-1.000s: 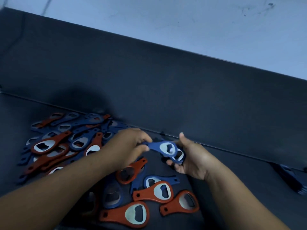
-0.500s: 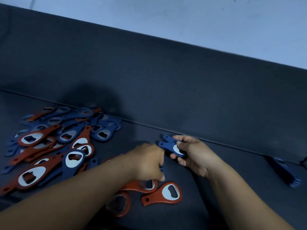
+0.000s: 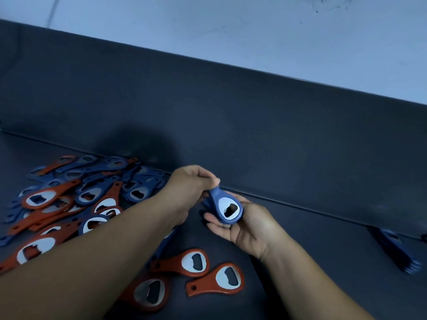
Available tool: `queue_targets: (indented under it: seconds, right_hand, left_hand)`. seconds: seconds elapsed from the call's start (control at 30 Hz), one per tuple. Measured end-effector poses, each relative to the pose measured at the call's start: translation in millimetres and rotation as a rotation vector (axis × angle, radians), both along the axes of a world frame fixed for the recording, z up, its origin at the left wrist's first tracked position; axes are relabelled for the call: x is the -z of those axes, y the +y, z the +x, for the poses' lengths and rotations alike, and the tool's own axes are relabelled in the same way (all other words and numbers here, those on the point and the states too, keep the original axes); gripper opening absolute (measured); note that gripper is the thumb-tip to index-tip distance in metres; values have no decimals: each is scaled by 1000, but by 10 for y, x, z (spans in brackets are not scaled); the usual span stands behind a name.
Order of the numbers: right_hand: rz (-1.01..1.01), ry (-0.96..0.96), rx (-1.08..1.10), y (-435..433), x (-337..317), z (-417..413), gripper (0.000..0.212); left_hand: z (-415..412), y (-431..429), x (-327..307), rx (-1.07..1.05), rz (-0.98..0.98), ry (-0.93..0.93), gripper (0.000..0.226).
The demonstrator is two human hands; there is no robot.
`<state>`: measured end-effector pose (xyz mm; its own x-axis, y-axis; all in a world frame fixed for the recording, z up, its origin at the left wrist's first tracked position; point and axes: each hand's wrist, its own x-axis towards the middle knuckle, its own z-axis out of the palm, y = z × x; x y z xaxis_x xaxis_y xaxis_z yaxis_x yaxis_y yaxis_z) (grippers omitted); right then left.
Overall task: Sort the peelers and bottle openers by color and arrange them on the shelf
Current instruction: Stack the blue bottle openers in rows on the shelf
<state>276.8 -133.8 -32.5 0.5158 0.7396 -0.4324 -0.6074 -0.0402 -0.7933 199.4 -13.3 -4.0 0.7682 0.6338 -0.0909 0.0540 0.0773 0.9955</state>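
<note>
- Pinching the thin end of the blue opener [image 3: 227,209] with the left hand [image 3: 191,188].
- Gripping its round end in the right hand [image 3: 250,227], over the shelf [image 3: 323,262].
- Mixed pile [image 3: 69,199] at left.

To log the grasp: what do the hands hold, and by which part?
A blue opener: the left hand pinches its handle end, the right hand cradles its round head from below.

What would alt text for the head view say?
The left hand pinches the handle of a blue bottle opener resting in the right hand, over a dark shelf. A mixed orange and blue pile lies left; three orange openers lie nearer.
</note>
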Motion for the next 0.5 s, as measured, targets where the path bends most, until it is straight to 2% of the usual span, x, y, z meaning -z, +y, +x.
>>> queue_targets:
  seconds: [0.13, 0.23, 0.3, 0.37, 0.43, 0.5]
  right_hand:
    - [35, 80, -49, 54, 1, 4, 55]
    - [16, -12, -41, 89, 4, -7, 27]
    - [-24, -91, -9, 116, 24, 0, 29]
    - [-51, -151, -1, 126, 42, 2, 31]
    - [-65, -187, 9, 114, 48, 14, 31]
    - [-75, -222, 30, 88, 50, 57, 31]
  left_hand:
    - [-41, 116, 90, -132, 161, -45, 14]
    - [-71, 283, 167, -124, 301, 43, 17]
    - [-80, 464, 231, -187, 600, 258, 33]
    - [-137, 605, 291, -181, 928, 606, 53]
    - [-207, 668, 371, -75, 1019, 884, 66]
    - [-256, 628, 443, 22, 1031, 1012, 71]
